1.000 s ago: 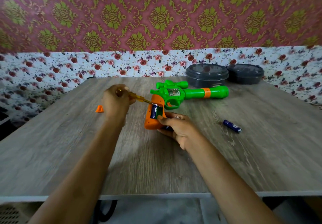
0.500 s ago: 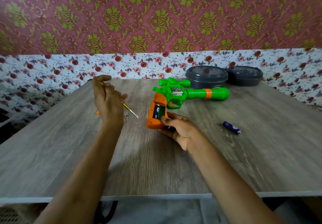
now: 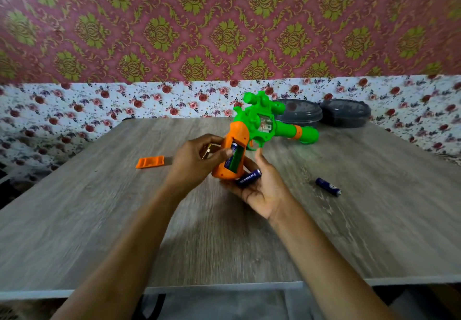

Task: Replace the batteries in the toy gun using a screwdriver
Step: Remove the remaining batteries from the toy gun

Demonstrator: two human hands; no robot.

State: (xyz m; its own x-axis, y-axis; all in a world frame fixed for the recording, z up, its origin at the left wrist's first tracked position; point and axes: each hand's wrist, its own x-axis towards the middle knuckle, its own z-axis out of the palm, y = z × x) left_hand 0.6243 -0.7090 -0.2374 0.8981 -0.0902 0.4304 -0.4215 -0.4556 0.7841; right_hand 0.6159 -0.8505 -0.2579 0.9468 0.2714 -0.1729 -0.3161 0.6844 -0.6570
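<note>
Leftmost, I see the orange battery cover (image 3: 150, 162) lying flat on the worktop (image 3: 99, 207), apart from both hands. Next comes my left hand (image 3: 193, 164), curled around what looks like the brass-coloured end of the screwdriver (image 3: 208, 150); most of that tool is hidden in the fist, so I cannot say how it points. The thumb of that hand presses against a battery seated (image 3: 230, 156) in the open compartment of the grip. Between the two hands is the toy gun (image 3: 259, 130), lifted off the worktop and tilted, its orange grip low and toward me, its green body and barrel rising away to the right. My right hand (image 3: 262, 187) lies palm up beneath the grip, fingers loosely spread and supporting it from below, with a blue loose battery (image 3: 249, 177) resting across the palm just beside the butt of the grip. Further right, a spare battery (image 3: 328, 186) lies alone on the worktop, well clear of the right hand. Behind the gun stand two dark lidded containers (image 3: 321, 114) near the wall.
</note>
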